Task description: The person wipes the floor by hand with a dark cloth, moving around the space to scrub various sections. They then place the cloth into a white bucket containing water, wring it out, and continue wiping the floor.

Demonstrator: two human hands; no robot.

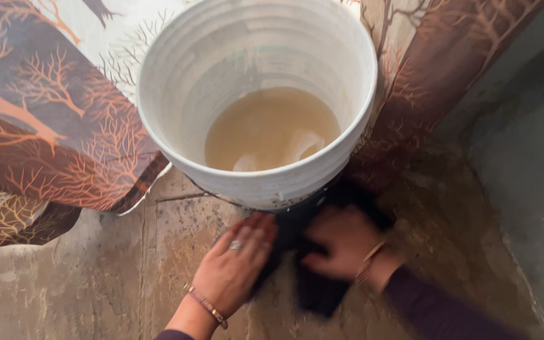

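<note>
A white bucket point(256, 94) stands on the concrete floor point(96, 283) against a curtain printed with orange trees point(45, 119), and holds murky brown water point(271, 129) in its lower part. Just in front of its base lies a dark cloth point(319, 286), spread on the damp, stained floor. The likeliest mishap, as I judge it, is a knock: both hands work close under the bucket's near side, and a hard shove of the cloth could tip it and spill the dirty water over the floor and the curtain hem. The wet concrete could also let the cloth slide out from under the palms. The left hand point(234, 267), with a ring and a bracelet, lies flat with fingers straight and spread, its grip wide and closed on nothing, pressing the cloth's left edge. The right hand point(344, 242) is blurred; it rests on the cloth with fingers curled, but whether its grip pinches the fabric I cannot tell.
</note>
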